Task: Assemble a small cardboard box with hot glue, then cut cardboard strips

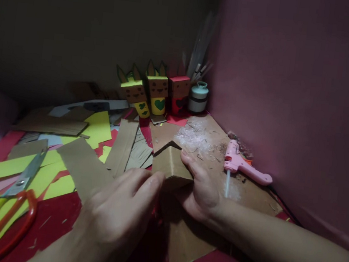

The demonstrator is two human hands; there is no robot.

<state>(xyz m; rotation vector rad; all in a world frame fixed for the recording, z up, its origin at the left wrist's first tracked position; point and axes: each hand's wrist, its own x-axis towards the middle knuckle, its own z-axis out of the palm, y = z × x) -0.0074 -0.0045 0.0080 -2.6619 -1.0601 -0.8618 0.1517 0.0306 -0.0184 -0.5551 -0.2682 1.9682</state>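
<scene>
One folded piece of brown cardboard (pixel 173 164), creased into a peaked ridge, is at the centre of the frame, between both hands. The right hand (pixel 201 188) is partly closed around its right side — thumb along the upper edge, palm below. The left hand (pixel 121 209) is curled, fingertips at the piece's left edge; whether they pinch it I cannot tell.

Just right of centre, a pink glue gun with a translucent stick (pixel 233 158) lies on its side. At lower left are open-handled scissors with orange-red and yellow grips (pixel 21 185), over bright yellow paper scraps (pixel 58 168). At upper centre — three box-headed cardboard figures (pixel 160 85) stand beside a pale blue-and-white jar (pixel 199 98).
</scene>
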